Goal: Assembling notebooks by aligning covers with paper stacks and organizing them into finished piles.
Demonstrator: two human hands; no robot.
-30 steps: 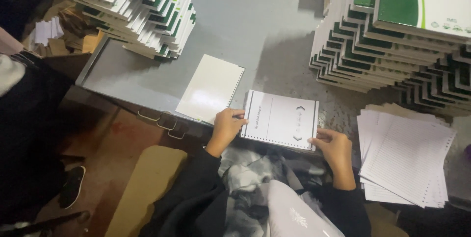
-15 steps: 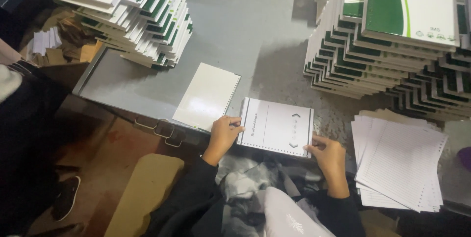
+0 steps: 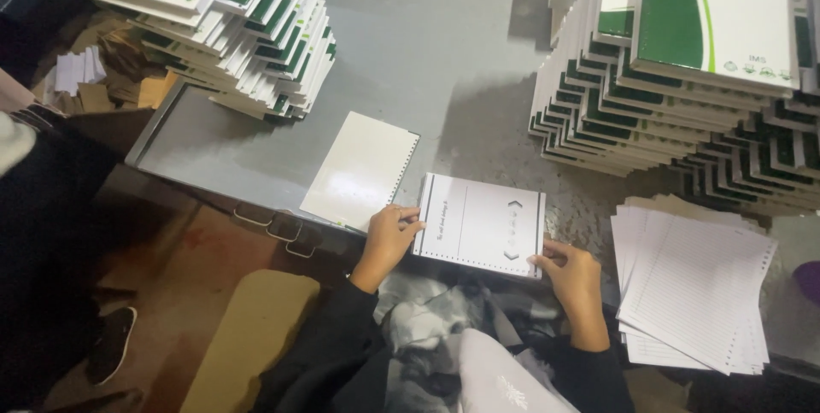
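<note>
A white printed sheet stack (image 3: 483, 223) with punched edges lies at the near edge of the grey metal table (image 3: 444, 63). My left hand (image 3: 386, 238) grips its left edge, fingers curled over the corner. My right hand (image 3: 572, 276) holds its lower right corner. A blank white punched cover (image 3: 360, 169) lies just left of it, tilted, overhanging the table edge slightly.
Tall stacks of green-and-white notebooks stand at the back left (image 3: 231, 20) and at the right (image 3: 683, 63). A pile of lined punched sheets (image 3: 692, 285) lies to the right. A person in dark clothes (image 3: 43, 208) stands at the left. A tan stool (image 3: 248, 336) is below.
The view shifted slightly; the sheet stack and both hands stay in about the same place on the table edge, still held at both sides.
</note>
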